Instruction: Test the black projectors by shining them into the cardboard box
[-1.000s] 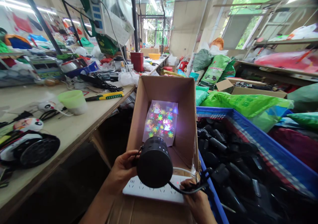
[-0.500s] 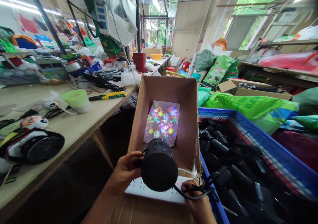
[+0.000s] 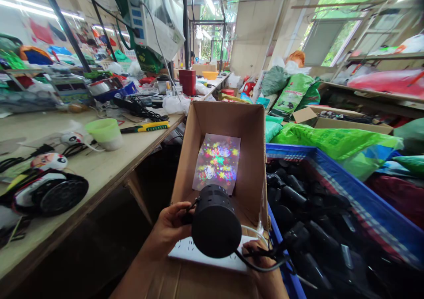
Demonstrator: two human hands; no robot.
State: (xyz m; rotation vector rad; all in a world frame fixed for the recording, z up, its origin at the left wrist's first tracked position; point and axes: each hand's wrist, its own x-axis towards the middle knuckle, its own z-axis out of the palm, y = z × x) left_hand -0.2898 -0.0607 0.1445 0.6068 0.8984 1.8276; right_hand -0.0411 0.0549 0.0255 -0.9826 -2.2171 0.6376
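A black cylindrical projector lamp (image 3: 217, 224) hangs in front of me, its back end towards the camera. My left hand (image 3: 174, 221) pinches the small bracket on the lamp's left side. Coloured shapes from the lamp fall on a sheet of paper (image 3: 217, 162) inside an open cardboard box (image 3: 228, 118). Below the lamp lies a white power strip (image 3: 212, 257), partly covered by it. My right hand (image 3: 260, 255) is closed at the strip's right end, by the bundled black cable (image 3: 273, 266); its fingertips are partly hidden.
A blue crate (image 3: 298, 149) of black lamp parts (image 3: 314, 219) stands right of the box. On the wooden bench (image 3: 109, 175) at left are a pale green cup (image 3: 104, 133), a yellow-green handled tool (image 3: 145, 127) and a black round-faced device (image 3: 62, 193).
The projected pattern on the paper has shifted, with its coloured shapes in different places. Both hands and the lamp stay almost where they were; the whole view has drifted slightly.
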